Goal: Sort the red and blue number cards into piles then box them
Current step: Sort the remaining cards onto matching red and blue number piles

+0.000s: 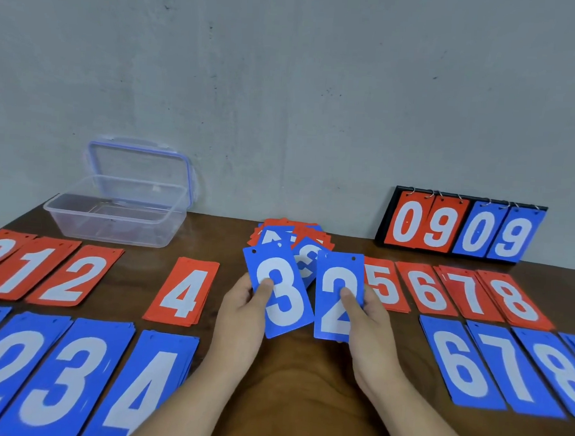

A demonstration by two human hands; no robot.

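hands (303,305) hold blue 3 card (280,295) and blue 2 card (336,300).

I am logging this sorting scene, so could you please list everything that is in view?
box: one, clear plastic, back left
lid: one, clear with blue rim, behind the box
scoreboard: one, black with red and blue flaps, back right
mixed heap: one, red and blue, centre back
red piles: eight, red, middle row
blue piles: eight, blue, front row, outermost two cropped
blue 3 card: one, blue, held centre
blue 2 card: one, blue, held beside it
table: one, dark brown
left hand: one, pinches blue 3 card
right hand: one, pinches blue 2 card
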